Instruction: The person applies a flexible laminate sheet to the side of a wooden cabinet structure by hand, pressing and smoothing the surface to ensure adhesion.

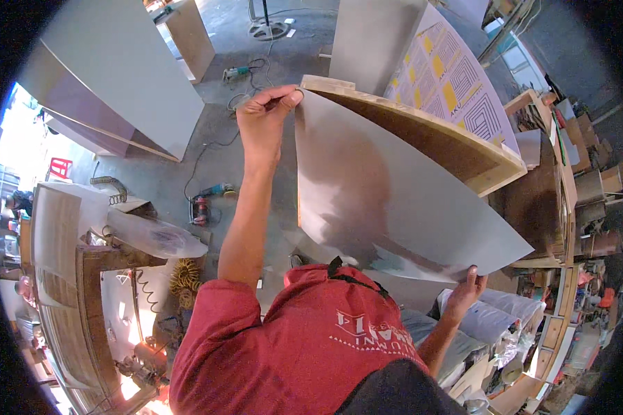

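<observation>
A thin, glossy grey laminate sheet [422, 200] stands tilted in front of me, with blurred reflections on its face. My left hand [266, 114] is closed on its upper left corner, pinching the edge between thumb and fingers. Lower on the right, my right hand [466, 294] grips the near edge, its thumb over the face and its other fingers partly hidden. Just behind the sheet is a wooden-edged panel [422, 119] with a brown inner surface. The sheet hides part of that panel, and I cannot tell whether the two touch.
Power tools, one red [200, 210] and one green [236, 72], lie on the grey floor with trailing cables. A large pale panel [128, 76] leans at the left. Behind the work stands a patterned board [450, 83]. A wooden frame [90, 290] with coiled hose [185, 278] is at left.
</observation>
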`<state>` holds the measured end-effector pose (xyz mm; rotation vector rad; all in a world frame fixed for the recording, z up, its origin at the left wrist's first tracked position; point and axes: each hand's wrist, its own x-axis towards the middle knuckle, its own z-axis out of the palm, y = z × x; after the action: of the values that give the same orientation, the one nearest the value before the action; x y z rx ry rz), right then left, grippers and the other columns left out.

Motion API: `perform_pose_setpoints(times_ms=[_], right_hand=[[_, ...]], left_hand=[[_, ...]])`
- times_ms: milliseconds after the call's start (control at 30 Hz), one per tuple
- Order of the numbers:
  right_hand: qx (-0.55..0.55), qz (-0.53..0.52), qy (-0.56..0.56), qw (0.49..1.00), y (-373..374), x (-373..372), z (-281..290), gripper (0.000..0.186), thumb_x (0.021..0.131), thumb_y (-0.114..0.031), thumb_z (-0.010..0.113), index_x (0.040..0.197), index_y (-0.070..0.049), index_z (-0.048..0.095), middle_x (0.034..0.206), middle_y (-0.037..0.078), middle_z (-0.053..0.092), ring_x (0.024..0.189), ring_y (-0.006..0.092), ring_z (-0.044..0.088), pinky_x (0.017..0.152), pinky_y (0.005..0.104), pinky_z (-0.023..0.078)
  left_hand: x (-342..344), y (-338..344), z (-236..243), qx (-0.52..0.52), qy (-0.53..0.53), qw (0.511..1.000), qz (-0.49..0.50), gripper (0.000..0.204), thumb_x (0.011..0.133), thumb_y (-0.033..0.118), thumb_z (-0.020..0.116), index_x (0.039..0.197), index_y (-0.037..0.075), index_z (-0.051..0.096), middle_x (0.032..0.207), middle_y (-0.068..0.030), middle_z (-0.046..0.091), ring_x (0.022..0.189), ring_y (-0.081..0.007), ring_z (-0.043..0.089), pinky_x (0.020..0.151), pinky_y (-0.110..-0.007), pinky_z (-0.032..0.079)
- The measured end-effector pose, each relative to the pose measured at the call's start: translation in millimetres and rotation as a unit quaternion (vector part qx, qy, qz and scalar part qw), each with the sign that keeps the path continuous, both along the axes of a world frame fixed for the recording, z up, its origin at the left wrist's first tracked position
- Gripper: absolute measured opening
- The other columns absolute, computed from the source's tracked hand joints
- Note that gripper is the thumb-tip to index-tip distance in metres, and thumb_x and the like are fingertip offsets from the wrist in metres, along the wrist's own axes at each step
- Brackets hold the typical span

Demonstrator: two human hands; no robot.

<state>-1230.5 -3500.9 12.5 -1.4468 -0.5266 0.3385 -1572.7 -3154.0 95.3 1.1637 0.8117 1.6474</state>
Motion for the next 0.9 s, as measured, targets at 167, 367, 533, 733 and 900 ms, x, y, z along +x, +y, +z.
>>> perform_pose_setpoints(times_ms=[167,367,533,733,900], right_hand=[[-0.006,0.013,-0.030,0.999,-1.4,3.7,-3.0,0.034,0.088,-0.017,0.062,0.117,-0.001,0.054,0.106,0.004,0.060,0.096,0.0152,0.053,0.084,0.0311,0.042],[-0.006,0.012,-0.029,1.000,-2.5,-0.6,-1.5,0.038,0.087,-0.022,0.064,0.117,0.000,0.054,0.107,0.006,0.059,0.096,0.0163,0.053,0.085,0.0317,0.040],[-0.025,-0.009,-0.027,0.999,-1.5,-3.5,0.7,0.039,0.087,-0.024,0.063,0.117,0.000,0.054,0.108,0.006,0.058,0.096,0.0166,0.052,0.085,0.0314,0.040],[0.003,0.014,-0.026,1.000,-0.5,0.1,3.9,0.038,0.087,-0.023,0.063,0.117,0.001,0.054,0.110,0.007,0.058,0.098,0.0167,0.053,0.087,0.0311,0.040],[-0.006,0.001,-0.028,1.000,3.3,-1.0,9.8,0.037,0.088,-0.021,0.062,0.117,0.001,0.054,0.111,0.007,0.057,0.098,0.0166,0.053,0.087,0.0308,0.040]], left_hand=[[-0.3,-0.1,0.6,-0.010,0.004,1.000,-0.005,0.016,0.076,0.002,0.073,0.092,0.000,0.070,0.090,-0.0069,0.068,0.083,-0.0128,0.061,0.079,-0.025,0.048],[-0.3,3.0,-2.5,-0.019,-0.005,1.000,-0.011,0.019,0.076,0.002,0.073,0.094,0.000,0.069,0.085,-0.0027,0.066,0.078,-0.0084,0.058,0.073,-0.021,0.046],[-1.8,1.0,9.9,0.043,0.019,0.998,-0.032,0.017,0.078,0.002,0.070,0.095,0.002,0.069,0.083,-0.0007,0.064,0.077,-0.0081,0.057,0.073,-0.021,0.045],[-11.2,11.4,18.7,0.072,0.168,0.981,-0.061,0.015,0.083,0.002,0.065,0.098,0.002,0.066,0.079,0.0021,0.061,0.073,-0.0060,0.054,0.069,-0.021,0.044],[-20.2,17.9,18.8,0.072,0.220,0.970,-0.079,0.009,0.084,0.005,0.065,0.093,0.004,0.065,0.085,0.0029,0.062,0.079,-0.0058,0.053,0.073,-0.021,0.042]])
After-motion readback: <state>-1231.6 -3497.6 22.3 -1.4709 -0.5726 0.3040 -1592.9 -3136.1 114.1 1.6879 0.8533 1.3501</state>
